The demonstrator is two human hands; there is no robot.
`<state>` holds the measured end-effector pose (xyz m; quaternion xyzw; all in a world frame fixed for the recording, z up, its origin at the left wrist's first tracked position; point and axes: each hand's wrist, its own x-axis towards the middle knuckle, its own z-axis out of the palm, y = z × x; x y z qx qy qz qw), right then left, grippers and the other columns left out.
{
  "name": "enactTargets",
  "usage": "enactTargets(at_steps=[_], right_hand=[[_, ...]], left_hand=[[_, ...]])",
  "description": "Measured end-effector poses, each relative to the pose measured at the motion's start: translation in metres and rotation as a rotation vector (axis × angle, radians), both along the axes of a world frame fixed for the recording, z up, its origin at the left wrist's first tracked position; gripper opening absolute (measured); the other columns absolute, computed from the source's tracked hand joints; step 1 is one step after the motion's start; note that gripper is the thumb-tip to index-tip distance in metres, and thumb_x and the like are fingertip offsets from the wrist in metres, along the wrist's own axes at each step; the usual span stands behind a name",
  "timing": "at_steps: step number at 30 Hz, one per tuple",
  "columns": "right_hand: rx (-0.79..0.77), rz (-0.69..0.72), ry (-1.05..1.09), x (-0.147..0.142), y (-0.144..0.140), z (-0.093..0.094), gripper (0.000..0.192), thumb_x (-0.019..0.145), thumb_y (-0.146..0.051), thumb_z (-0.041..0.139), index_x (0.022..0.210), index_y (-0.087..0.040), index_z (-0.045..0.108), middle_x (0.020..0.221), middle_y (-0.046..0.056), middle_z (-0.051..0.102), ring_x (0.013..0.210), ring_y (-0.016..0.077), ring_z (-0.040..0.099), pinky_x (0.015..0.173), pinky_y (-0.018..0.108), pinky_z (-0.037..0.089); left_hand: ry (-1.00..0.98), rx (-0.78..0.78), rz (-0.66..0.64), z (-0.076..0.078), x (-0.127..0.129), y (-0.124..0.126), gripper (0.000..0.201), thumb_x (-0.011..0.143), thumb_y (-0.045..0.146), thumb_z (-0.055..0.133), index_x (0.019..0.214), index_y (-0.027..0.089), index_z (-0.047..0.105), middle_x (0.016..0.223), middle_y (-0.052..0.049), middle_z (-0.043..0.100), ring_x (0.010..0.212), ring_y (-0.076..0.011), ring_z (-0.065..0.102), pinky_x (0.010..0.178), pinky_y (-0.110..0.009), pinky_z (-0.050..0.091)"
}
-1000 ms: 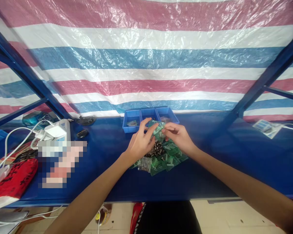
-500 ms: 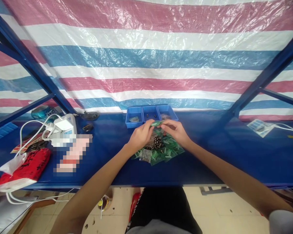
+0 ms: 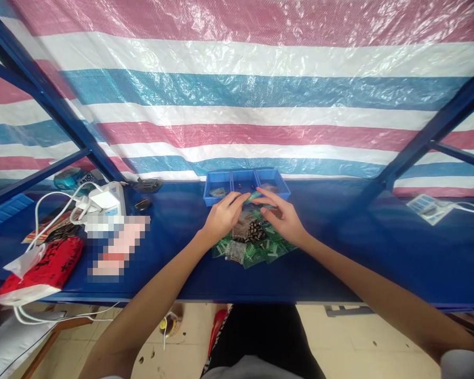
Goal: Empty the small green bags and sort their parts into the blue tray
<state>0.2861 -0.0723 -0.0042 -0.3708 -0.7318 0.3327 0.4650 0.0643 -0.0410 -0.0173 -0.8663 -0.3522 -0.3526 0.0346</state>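
My left hand (image 3: pixel 226 215) is closed on a small green plastic bag (image 3: pixel 253 196), held above a pile on the blue table. My right hand (image 3: pixel 281 215) is at the bag's right side, thumb and fingers apart, the index fingertip close to the bag. Beneath both hands lie several green bags with small pale parts (image 3: pixel 274 247), a heap of small dark metal pieces (image 3: pixel 256 230) and a clear bag of small parts (image 3: pixel 235 252). Just behind my fingers stands a blue three-compartment tray (image 3: pixel 243 172), with a small clear bag in its left compartment and tiny pieces in the middle one.
To the left are a white power strip (image 3: pixel 116 196) with plugs and cables, a red packet (image 3: pixel 61 266), and a black object (image 3: pixel 142 205). A white-and-blue item with a cable (image 3: pixel 428 209) lies far right. Blue frame posts (image 3: pixel 426 139) rise at both sides before a striped sheet (image 3: pixel 245 89).
My right hand's fingers have spread from their pinch on the green bag. The left hand still holds the bag. The view has shifted slightly.
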Motion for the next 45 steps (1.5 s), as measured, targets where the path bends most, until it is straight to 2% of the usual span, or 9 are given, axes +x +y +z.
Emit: enactTargets(at_steps=[8,14,20,25,29,34,38,40,45], right_hand=[[0.201,-0.188,-0.224,0.006,0.005,0.001,0.057,0.101,-0.037,0.051,0.156,-0.029,0.039,0.146,0.011,0.061,0.124,0.0327,0.063,0.081,0.043,0.062],[0.404,-0.276,-0.473,0.022,0.028,-0.014,0.052,0.100,-0.028,0.048,0.152,-0.025,0.046,0.150,0.013,0.057,0.141,0.0345,0.048,0.114,0.060,0.043],[0.410,-0.253,-0.644,0.023,0.036,-0.031,0.048,0.099,-0.025,0.050,0.146,-0.021,0.055,0.148,0.014,0.058,0.145,0.0361,0.045,0.116,0.062,0.042],[0.404,-0.242,-0.711,0.019,0.031,-0.030,0.047,0.101,-0.027,0.047,0.147,-0.017,0.053,0.151,0.016,0.056,0.145,0.0353,0.046,0.119,0.062,0.037],[0.385,-0.232,-0.727,0.019,0.031,-0.028,0.049,0.102,-0.026,0.045,0.149,-0.015,0.050,0.151,0.017,0.055,0.146,0.0345,0.045,0.120,0.060,0.035],[0.440,-0.221,-0.724,0.015,0.023,-0.020,0.046,0.102,-0.025,0.044,0.146,-0.017,0.052,0.148,0.017,0.057,0.142,0.0373,0.047,0.113,0.060,0.042],[0.428,-0.361,-0.933,0.006,0.004,-0.009,0.038,0.102,-0.026,0.044,0.133,-0.014,0.062,0.120,0.019,0.070,0.113,0.0396,0.061,0.088,0.054,0.052],[0.389,-0.402,-1.076,0.002,-0.004,-0.007,0.034,0.101,-0.026,0.046,0.126,-0.013,0.065,0.117,0.021,0.069,0.107,0.0398,0.060,0.080,0.050,0.050],[0.293,-0.316,-1.173,0.002,-0.005,-0.009,0.029,0.102,-0.025,0.046,0.123,-0.016,0.064,0.122,0.017,0.067,0.108,0.0331,0.059,0.080,0.040,0.046]], left_hand=[[-0.281,0.105,0.246,0.006,-0.026,0.017,0.040,0.107,0.021,0.035,0.132,0.019,0.066,0.123,-0.012,0.059,0.111,-0.0184,0.063,0.096,-0.030,0.054],[-0.066,-0.045,0.366,-0.002,-0.039,0.032,0.040,0.103,0.029,0.046,0.139,0.019,0.061,0.139,-0.016,0.056,0.131,-0.0309,0.054,0.108,-0.048,0.046],[0.061,-0.073,0.306,0.001,-0.027,0.024,0.031,0.104,0.028,0.044,0.122,0.021,0.069,0.117,-0.011,0.069,0.114,-0.0278,0.063,0.104,-0.048,0.044],[0.091,-0.126,0.169,-0.004,-0.021,0.023,0.039,0.106,0.026,0.040,0.141,0.022,0.057,0.113,-0.009,0.068,0.108,-0.0245,0.064,0.094,-0.039,0.047],[0.047,-0.121,0.167,-0.012,-0.021,0.029,0.035,0.107,0.025,0.040,0.131,0.021,0.065,0.106,-0.008,0.068,0.104,-0.0224,0.066,0.092,-0.038,0.046],[0.025,-0.078,0.139,0.004,-0.019,0.020,0.033,0.105,0.028,0.045,0.130,0.020,0.065,0.117,-0.010,0.067,0.113,-0.0256,0.063,0.096,-0.040,0.048],[0.144,-0.100,0.046,0.016,-0.005,-0.003,0.041,0.105,0.027,0.043,0.145,0.018,0.051,0.129,-0.012,0.066,0.121,-0.0275,0.062,0.104,-0.046,0.046],[0.239,-0.081,0.083,0.013,0.004,-0.012,0.039,0.105,0.032,0.045,0.138,0.017,0.057,0.134,-0.016,0.062,0.130,-0.0344,0.055,0.105,-0.053,0.045],[0.281,-0.262,0.021,0.000,0.010,-0.013,0.043,0.108,0.041,0.039,0.140,0.019,0.057,0.138,-0.013,0.061,0.123,-0.0305,0.059,0.099,-0.047,0.053]])
